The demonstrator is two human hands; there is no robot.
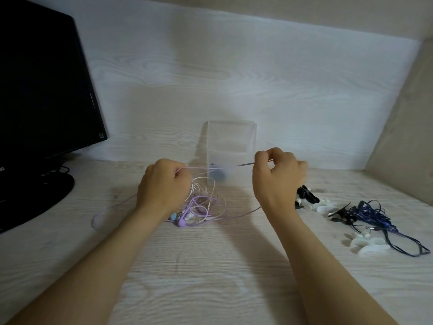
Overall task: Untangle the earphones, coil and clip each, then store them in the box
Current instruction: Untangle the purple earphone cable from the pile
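Observation:
A tangle of purple and pale pink earphones [201, 207] lies on the desk between my hands. My left hand [164, 186] grips a purple cord of it in a fist above the tangle. My right hand [276, 177] pinches the same cord further right, and the cord runs taut between both hands. Behind them a clear plastic box [230, 137] stands upright against the back wall, with something dark blue at its bottom. Dark blue earphones [372, 216] lie loose at the right. Black and white clips [309, 198] sit just right of my right hand.
A black monitor [42, 90] on its stand fills the left side. More white clips [367, 245] lie near the blue earphones. A beige side wall [407, 127] closes the right. The pale wooden desk [210, 266] stretches toward me.

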